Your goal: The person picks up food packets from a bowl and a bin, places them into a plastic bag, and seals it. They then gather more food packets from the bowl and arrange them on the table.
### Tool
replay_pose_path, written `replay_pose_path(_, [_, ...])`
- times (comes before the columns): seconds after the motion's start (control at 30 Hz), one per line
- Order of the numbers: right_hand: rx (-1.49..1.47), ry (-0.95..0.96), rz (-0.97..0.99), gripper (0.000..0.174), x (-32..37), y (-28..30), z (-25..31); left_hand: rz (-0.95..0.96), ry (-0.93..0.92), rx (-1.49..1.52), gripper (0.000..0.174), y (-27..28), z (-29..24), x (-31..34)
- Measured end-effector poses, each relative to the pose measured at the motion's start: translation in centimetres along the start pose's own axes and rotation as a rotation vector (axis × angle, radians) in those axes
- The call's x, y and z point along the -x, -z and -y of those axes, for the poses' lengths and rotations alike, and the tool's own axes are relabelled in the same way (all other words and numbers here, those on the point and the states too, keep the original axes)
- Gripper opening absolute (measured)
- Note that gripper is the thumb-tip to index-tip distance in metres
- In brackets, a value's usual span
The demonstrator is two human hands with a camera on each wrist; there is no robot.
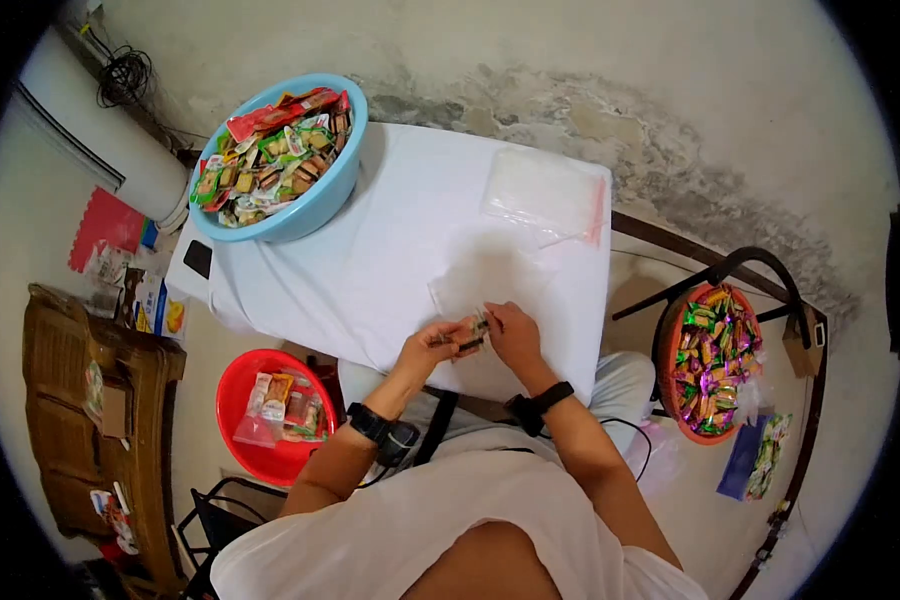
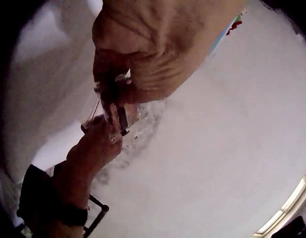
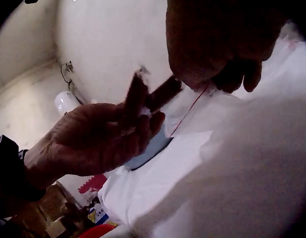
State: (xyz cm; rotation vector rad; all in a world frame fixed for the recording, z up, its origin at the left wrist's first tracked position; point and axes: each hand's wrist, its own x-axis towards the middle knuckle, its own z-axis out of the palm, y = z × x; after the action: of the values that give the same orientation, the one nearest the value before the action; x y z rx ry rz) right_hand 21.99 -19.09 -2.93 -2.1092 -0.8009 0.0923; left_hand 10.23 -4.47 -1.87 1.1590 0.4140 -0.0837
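Over the near edge of the white-covered table my left hand (image 1: pixel 430 346) holds small wrapped snack pieces (image 3: pixel 137 96), dark in the right wrist view. Their clear wrappers stick out past the fingertips. Close beside it, my right hand (image 1: pixel 516 338) has its fingers curled at the edge of a clear plastic bag (image 3: pixel 192 110) with a thin red line along it. One snack piece reaches right up to the right fingers. In the left wrist view the left hand (image 2: pixel 143 44) covers part of the snacks, and the right hand (image 2: pixel 96 144) is just beyond.
A blue basin (image 1: pixel 315 215) full of wrapped snacks stands at the table's far left, near a phone (image 1: pixel 198 260). Clear bags (image 1: pixel 545 195) lie stacked at the back right. A red basin (image 1: pixel 245 440) is low left; an orange basket (image 1: pixel 685 420) of shiny-wrapped sweets is right.
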Motion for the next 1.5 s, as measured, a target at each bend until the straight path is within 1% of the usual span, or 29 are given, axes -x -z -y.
replay_pose_path(0.07, [0.108, 0.053, -0.012, 0.018, 0.2, 0.1, 0.2, -0.101, -0.076, -0.012, 0.033, 0.4, 1.2, -1.4])
replay_pose_path(0.2, [0.132, 0.099, -0.039, 0.020, 0.7, 0.6, 0.5, -0.142, -0.135, -0.190, 0.028, 0.7, 0.9, -2.6])
replay_pose_path(0.27, [0.192, 0.272, -0.076, 0.020, 0.8, 0.5, 1.1, -0.178, -0.250, -0.803, 0.020, -1.3, -1.3, -1.9])
replay_pose_path(0.3, [0.186, 0.289, -0.077, 0.020, 1.0, 0.6, 1.3, -0.194, -0.259, -0.807, 0.020, -2.0, -2.1, -1.8])
replay_pose_path(0.37, [0.163, 0.242, -0.052, 0.021, 0.9, 0.5, 1.6, -0.016, -0.173, -0.613, 0.015, -2.9, -3.4, -1.8])
replay_pose_path(0.4, [0.143, 0.286, -0.041, 0.021, 0.6, 0.3, 2.0, -0.026, -0.221, -0.929, 0.016, -2.0, -1.9, -3.1])
replay_pose_path(0.43, [0.117, 0.350, -0.072, 0.021, 0.5, 0.3, 2.4, -0.030, -0.308, -0.961, 0.015, -2.5, -2.1, -3.1])
replay_pose_path(0.47, [0.092, 0.409, -0.105, 0.021, 0.4, 0.2, 2.5, -0.059, -0.324, -0.917, 0.015, -2.3, -1.2, -3.7])
replay_pose_path(0.5, [0.079, 0.439, -0.096, 0.021, 0.5, 0.0, 2.4, -0.027, -0.325, -0.754, 0.020, -1.0, 1.6, -5.8])
replay_pose_path(0.53, [0.108, 0.415, -0.066, 0.024, 0.7, -0.3, 2.2, -0.053, -0.335, -0.755, 0.020, -1.9, 0.4, -5.8])
replay_pose_path(0.6, [0.136, 0.407, -0.035, 0.027, 0.9, -0.4, 1.9, -0.010, 0.038, 0.188, 0.041, -3.9, -1.5, -5.7])
replay_pose_path(0.63, [0.142, 0.378, 0.010, 0.027, 1.0, -0.3, 1.9, -0.020, 0.024, 0.191, 0.041, -3.5, -0.2, -6.7])
replay_pose_path(0.7, [0.148, 0.361, 0.057, 0.028, 0.9, -0.3, 2.3, 0.149, -0.141, 0.433, 0.035, -1.7, 4.2, -9.7])
replay_pose_path(0.73, [0.091, 0.398, 0.026, 0.026, 0.9, -0.4, 2.6, 0.143, -0.152, 0.435, 0.035, -1.5, 5.3, -11.4])
replay_pose_path(0.8, [0.033, 0.445, 0.001, 0.024, 1.1, -0.3, 3.1, 0.095, -0.544, -0.369, 0.037, -1.3, 6.3, -14.2])
replay_pose_path(0.83, [0.016, 0.447, 0.025, 0.024, 1.2, -0.2, 3.2, 0.140, -0.587, -0.255, 0.041, -2.0, 5.2, -13.7])
replay_pose_path(0.87, [0.000, 0.448, 0.047, 0.024, 1.4, 0.0, 3.2, 0.134, -0.595, -0.252, 0.041, -2.3, 3.7, -13.6])
replay_pose_path(0.9, [0.005, 0.456, 0.049, 0.024, 1.4, 0.3, 3.0, 0.124, -0.395, -0.181, 0.041, -2.3, 2.8, -14.0])
replay_pose_path(0.93, [0.018, 0.398, 0.054, 0.024, 1.4, 0.5, 2.8, 0.115, -0.195, -0.110, 0.043, -2.3, 2.2, -14.3])
replay_pose_path(0.97, [0.030, 0.339, 0.057, 0.024, 1.3, 0.8, 2.6, 0.114, -0.202, -0.108, 0.043, -2.3, 1.9, -14.6])
replay_pose_path(1.07, [0.032, 0.293, 0.055, 0.025, 1.1, 1.5, 1.9, -0.021, -0.320, 0.046, 0.045, -2.2, 2.2, -15.7])
replay_pose_path(1.13, [0.041, 0.292, 0.029, 0.024, 0.7, 1.2, 1.3, -0.143, -0.454, 0.122, 0.044, -2.5, 2.0, -16.3])
replay_pose_path(1.17, [0.047, 0.288, 0.000, 0.024, 0.5, 1.0, 1.0, -0.146, -0.457, 0.125, 0.044, -2.2, 2.7, -17.4])
replay_pose_path(1.23, [0.043, 0.271, -0.021, 0.023, 0.1, 0.4, 0.1, -0.012, -0.395, 0.585, 0.048, -0.9, 6.0, -20.7])
replay_pose_path(1.27, [0.038, 0.251, -0.046, 0.023, 0.0, 0.2, -0.2, -0.013, -0.397, 0.585, 0.048, -0.9, 5.9, -20.1])
replay_pose_path(1.33, [0.016, 0.228, -0.037, 0.022, -0.3, -0.2, -0.3, -0.137, -0.494, -0.016, 0.051, -0.9, 4.6, -16.7])
replay_pose_path(1.4, [-0.008, 0.206, -0.022, 0.021, -0.4, -0.5, -0.3, 0.152, -0.537, 0.064, 0.049, -2.8, -1.6, -8.6])
replay_pose_path(1.43, [0.015, 0.190, -0.018, 0.021, -0.4, -0.6, -0.3, 0.146, -0.539, 0.062, 0.049, -1.3, -1.2, -6.8])
replay_pose_path(1.5, [0.039, 0.179, -0.015, 0.020, -0.4, -0.6, -0.4, 0.255, -0.380, -0.753, 0.045, 1.2, 0.4, -3.1])
